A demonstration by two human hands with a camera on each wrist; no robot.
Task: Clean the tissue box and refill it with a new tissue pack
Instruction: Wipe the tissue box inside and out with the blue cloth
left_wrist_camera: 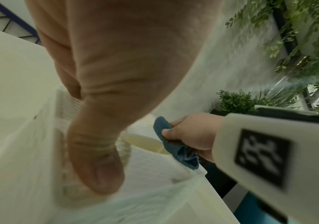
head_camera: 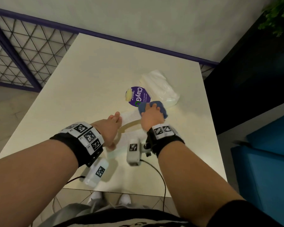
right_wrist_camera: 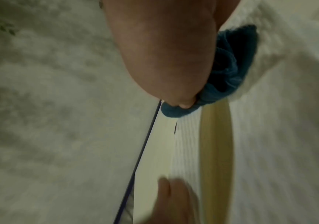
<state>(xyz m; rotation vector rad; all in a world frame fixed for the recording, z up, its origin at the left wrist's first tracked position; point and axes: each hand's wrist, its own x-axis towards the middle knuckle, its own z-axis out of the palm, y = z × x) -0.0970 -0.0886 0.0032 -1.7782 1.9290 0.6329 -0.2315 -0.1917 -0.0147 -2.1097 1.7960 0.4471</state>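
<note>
A white textured tissue box point(head_camera: 131, 117) with an oval slot lies on the cream table point(head_camera: 88, 82). My left hand point(head_camera: 112, 128) rests along its left side with straight fingers, and the thumb point(left_wrist_camera: 97, 151) presses on the box top point(left_wrist_camera: 151, 163). My right hand point(head_camera: 150, 117) grips a bunched blue cloth point(head_camera: 163, 109) against the box's far right end. The right wrist view shows the cloth point(right_wrist_camera: 225, 68) on the box point(right_wrist_camera: 270, 136) beside the slot. A new tissue pack point(head_camera: 161, 88) in clear wrap lies beyond the cloth.
A purple round ClayGo sticker point(head_camera: 138, 95) with a pale yellow patch sits on the table just beyond the box. A blue seat point(head_camera: 269, 153) stands to the right of the table, a mesh railing point(head_camera: 23, 51) to the left, and green plants point(left_wrist_camera: 298, 45) at the far right.
</note>
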